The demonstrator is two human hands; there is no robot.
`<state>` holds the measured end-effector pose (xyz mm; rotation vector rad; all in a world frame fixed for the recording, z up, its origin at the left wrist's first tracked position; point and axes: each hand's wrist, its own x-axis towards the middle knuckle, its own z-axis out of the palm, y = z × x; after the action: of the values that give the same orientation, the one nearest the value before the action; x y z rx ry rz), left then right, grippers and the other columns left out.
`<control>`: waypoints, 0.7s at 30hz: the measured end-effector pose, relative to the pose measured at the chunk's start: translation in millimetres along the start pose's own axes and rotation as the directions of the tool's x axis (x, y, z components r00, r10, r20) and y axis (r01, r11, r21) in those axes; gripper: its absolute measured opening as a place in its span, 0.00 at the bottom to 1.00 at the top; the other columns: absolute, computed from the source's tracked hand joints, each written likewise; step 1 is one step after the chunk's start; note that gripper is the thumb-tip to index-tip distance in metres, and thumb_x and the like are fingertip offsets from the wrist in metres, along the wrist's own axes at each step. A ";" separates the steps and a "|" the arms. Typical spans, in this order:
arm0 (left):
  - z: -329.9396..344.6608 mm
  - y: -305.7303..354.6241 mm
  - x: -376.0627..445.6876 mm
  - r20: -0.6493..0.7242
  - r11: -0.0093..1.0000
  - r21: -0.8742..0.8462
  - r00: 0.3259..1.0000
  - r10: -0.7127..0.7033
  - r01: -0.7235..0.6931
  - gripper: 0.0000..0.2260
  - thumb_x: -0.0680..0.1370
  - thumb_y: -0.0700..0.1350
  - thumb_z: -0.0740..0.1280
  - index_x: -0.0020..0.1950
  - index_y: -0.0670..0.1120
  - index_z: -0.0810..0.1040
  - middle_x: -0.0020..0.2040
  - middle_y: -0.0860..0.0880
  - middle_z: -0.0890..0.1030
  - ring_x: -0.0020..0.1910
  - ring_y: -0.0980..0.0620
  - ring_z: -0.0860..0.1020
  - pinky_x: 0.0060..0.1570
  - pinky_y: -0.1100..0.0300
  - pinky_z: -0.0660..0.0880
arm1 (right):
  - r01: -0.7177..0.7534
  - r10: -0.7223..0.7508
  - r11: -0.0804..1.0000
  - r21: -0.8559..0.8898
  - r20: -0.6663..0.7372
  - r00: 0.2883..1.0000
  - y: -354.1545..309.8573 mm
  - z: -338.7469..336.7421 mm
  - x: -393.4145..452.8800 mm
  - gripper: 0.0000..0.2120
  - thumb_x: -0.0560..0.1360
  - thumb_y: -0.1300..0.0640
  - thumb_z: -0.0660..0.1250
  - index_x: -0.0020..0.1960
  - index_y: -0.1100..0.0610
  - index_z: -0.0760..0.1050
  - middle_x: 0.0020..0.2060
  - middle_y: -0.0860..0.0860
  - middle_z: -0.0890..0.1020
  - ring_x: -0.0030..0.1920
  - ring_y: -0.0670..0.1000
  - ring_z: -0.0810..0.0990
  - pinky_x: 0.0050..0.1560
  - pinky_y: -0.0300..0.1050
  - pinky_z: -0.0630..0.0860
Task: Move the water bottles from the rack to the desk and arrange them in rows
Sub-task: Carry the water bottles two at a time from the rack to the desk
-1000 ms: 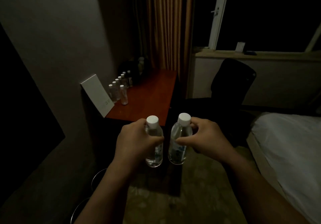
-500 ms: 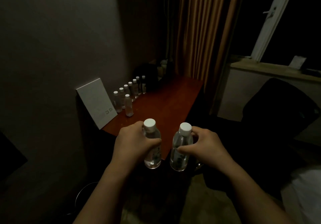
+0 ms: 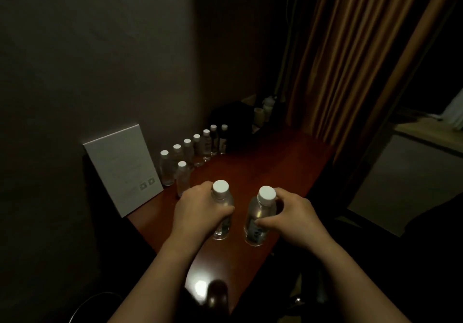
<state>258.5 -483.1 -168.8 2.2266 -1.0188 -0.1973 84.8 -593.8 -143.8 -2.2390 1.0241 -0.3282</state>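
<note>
A dim grey wall (image 3: 100, 59) filled the left of the view, and a brown curtain (image 3: 350, 59) hung at the back right. Between them ran a reddish wooden desk (image 3: 263, 167), set along the wall and stretching away toward the curtain. A white card (image 3: 122, 169) stood tilted on the desk's near left part, leaning against the wall. Some dark, indistinct items (image 3: 233, 122) sat at the desk's far end; what they were could not be told.

Just right of the card, a row of bottles (image 3: 198, 144) with white caps stood upright along the wall, and a single bottle (image 3: 182, 179) stood just in front of the row's near end.

Nearer the camera, the left hand (image 3: 200, 210) had its fingers curled round the left bottle (image 3: 221, 212), gripping it below the cap. The right hand (image 3: 293, 215) gripped the right bottle (image 3: 259, 220) the same way, thumb and fingers wrapped round its body. Both bottles were upright, side by side but apart, over the near part of the desk; whether their bases touched the surface could not be told.
</note>
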 end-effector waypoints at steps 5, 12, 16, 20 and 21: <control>27.3 -6.8 65.5 -0.103 0.994 -0.005 0.988 -0.113 0.113 0.18 0.64 0.58 0.75 0.48 0.53 0.78 0.45 0.54 0.82 0.45 0.52 0.79 0.44 0.53 0.78 | 0.058 -0.056 0.998 -0.010 0.127 0.990 18.9 2.3 100.3 0.32 0.65 0.52 0.80 0.66 0.46 0.72 0.58 0.44 0.80 0.55 0.46 0.78 0.55 0.40 0.74; 69.3 -24.7 150.8 -0.287 0.949 -0.031 0.907 -0.309 0.314 0.21 0.64 0.55 0.77 0.54 0.52 0.80 0.49 0.53 0.83 0.49 0.51 0.79 0.47 0.53 0.78 | 0.200 -0.196 0.980 0.017 0.292 0.936 38.1 22.4 248.8 0.32 0.65 0.52 0.80 0.66 0.47 0.73 0.57 0.44 0.80 0.53 0.44 0.76 0.53 0.39 0.73; 97.1 -26.3 190.4 -0.362 0.900 -0.034 0.834 -0.417 0.435 0.20 0.64 0.54 0.77 0.55 0.54 0.80 0.49 0.53 0.83 0.50 0.49 0.78 0.45 0.57 0.74 | 0.243 -0.244 0.969 0.051 0.372 0.896 46.4 34.4 318.0 0.31 0.64 0.54 0.80 0.64 0.47 0.74 0.51 0.42 0.79 0.50 0.42 0.75 0.51 0.37 0.70; 131.1 -32.3 226.7 -0.387 0.854 -0.054 0.777 -0.496 0.518 0.22 0.65 0.52 0.79 0.57 0.53 0.80 0.53 0.52 0.82 0.54 0.49 0.77 0.50 0.57 0.73 | 0.267 -0.268 0.962 0.064 0.433 0.861 56.4 52.3 373.8 0.31 0.64 0.55 0.80 0.65 0.47 0.74 0.56 0.45 0.81 0.52 0.42 0.75 0.53 0.35 0.69; 138.6 -35.5 234.5 -0.388 0.843 -0.066 0.764 -0.514 0.534 0.22 0.65 0.52 0.79 0.58 0.53 0.80 0.53 0.52 0.82 0.54 0.48 0.77 0.51 0.57 0.73 | 0.269 -0.269 0.961 0.065 0.448 0.853 58.5 57.8 385.3 0.31 0.65 0.55 0.80 0.65 0.47 0.74 0.57 0.45 0.81 0.54 0.43 0.76 0.53 0.35 0.69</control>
<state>386.4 -706.0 -265.8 2.4177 -0.1638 0.0392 333.4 -883.7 -240.6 -2.3060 0.4618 0.0843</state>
